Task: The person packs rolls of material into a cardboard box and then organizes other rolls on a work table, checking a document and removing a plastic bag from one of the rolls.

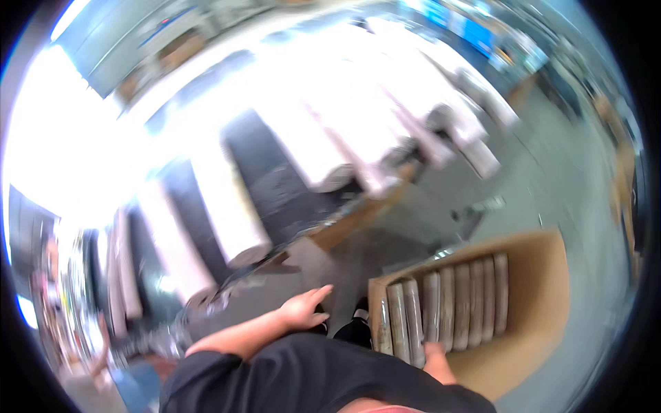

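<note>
My left hand [306, 309] is held in front of my body, above the floor, with its fingers apart and nothing in it. At the lower right, my right hand [435, 359] reaches into an open cardboard box [533, 337]. It is at the near ends of several long, flat packs in clear wrap [447, 306], which stand side by side in a row. Whether it grips a pack cannot be made out, since most of its fingers are hidden and the picture is blurred. The row fills the box's left and middle part.
A long dark table [265, 162] runs across the view, bearing several thick pale rolls [231, 206] whose ends point toward me. Strong glare washes out its far side. A blue item [475, 34] lies at the far right end. Grey floor [544, 172] stretches beyond the box.
</note>
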A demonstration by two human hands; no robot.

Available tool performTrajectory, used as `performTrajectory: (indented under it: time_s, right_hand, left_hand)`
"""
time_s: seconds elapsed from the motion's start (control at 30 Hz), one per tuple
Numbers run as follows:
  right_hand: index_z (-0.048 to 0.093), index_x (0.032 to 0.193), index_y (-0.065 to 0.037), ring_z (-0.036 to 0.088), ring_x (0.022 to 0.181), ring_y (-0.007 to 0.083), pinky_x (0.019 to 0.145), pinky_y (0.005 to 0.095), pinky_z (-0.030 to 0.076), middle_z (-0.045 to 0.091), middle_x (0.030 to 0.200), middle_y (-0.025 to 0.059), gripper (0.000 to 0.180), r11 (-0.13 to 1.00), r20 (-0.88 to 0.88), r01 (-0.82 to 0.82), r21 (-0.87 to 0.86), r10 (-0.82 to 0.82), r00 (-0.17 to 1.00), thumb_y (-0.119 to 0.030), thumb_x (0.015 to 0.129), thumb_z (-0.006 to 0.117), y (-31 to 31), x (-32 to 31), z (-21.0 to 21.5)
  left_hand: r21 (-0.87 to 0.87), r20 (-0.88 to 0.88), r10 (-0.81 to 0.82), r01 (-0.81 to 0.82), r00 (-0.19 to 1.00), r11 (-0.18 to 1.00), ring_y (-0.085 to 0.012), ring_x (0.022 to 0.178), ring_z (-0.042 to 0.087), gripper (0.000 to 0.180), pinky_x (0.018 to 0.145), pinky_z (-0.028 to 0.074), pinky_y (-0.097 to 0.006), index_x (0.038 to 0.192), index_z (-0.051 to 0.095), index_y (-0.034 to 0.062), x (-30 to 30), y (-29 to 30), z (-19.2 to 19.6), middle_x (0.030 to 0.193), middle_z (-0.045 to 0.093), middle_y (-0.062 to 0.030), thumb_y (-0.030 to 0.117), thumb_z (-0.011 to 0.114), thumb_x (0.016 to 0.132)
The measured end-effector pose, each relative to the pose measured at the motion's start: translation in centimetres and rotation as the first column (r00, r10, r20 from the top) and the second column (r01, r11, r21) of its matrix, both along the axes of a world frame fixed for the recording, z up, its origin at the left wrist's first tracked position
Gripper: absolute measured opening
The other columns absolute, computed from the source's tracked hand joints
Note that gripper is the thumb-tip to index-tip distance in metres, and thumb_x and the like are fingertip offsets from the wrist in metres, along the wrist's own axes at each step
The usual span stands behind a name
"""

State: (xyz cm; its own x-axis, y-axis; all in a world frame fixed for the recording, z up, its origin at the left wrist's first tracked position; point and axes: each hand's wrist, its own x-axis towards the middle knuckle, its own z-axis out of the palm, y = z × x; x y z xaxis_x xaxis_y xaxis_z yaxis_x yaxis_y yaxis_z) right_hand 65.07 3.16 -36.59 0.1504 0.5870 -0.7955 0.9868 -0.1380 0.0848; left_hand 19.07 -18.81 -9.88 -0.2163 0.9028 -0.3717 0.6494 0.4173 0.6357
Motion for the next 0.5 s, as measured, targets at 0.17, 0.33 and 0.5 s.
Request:
performTrajectory:
  time_s: [0.17,0.33,0.5]
  right_hand:
    - [0.042,0.138,0.012,0.053,0.125,0.0368,0.104,0.0444,0.042,0.053,0.136,0.0284,0.069,0.941,-0.459,0.339,0.024,-0.291,0.84,-0.028,0.089,0.069,0.6,-11.1,13.1]
    - [0.021,0.15,0.007,0.034,0.14,0.034,0.114,0.0444,0.029,0.026,0.156,0.0232,0.083,0.947,-0.898,0.322,-0.007,-0.148,0.416,-0.048,0.097,0.054,2.5,-22.5,19.8]
    - [0.014,0.153,0.005,0.03,0.143,0.0341,0.116,0.0426,0.027,0.022,0.158,0.0231,0.092,0.943,-0.837,0.218,0.251,0.099,0.538,-0.05,0.094,0.057,5.4,-29.3,21.1]
  left_hand:
    - [0.099,-0.047,0.218,-0.213,0.975,0.972,-0.0369,0.123,0.053,0.079,0.101,0.045,-0.044,0.15,0.029,0.0077,-1.6,-5.9,6.2,0.138,0.052,-0.0196,0.03,0.068,0.085]
    - [0.175,-0.085,0.547,-0.528,0.833,0.831,-0.0361,0.124,0.052,0.082,0.103,0.044,-0.044,0.152,0.024,0.0074,-1.3,-15.2,7.9,0.138,0.051,-0.0185,0.029,0.068,0.086]
    - [0.254,0.011,0.752,-0.729,0.659,0.635,-0.033,0.122,0.055,0.081,0.103,0.045,-0.042,0.151,0.026,0.0054,0.0,-20.3,7.7,0.137,0.052,-0.0178,0.025,0.07,0.086]
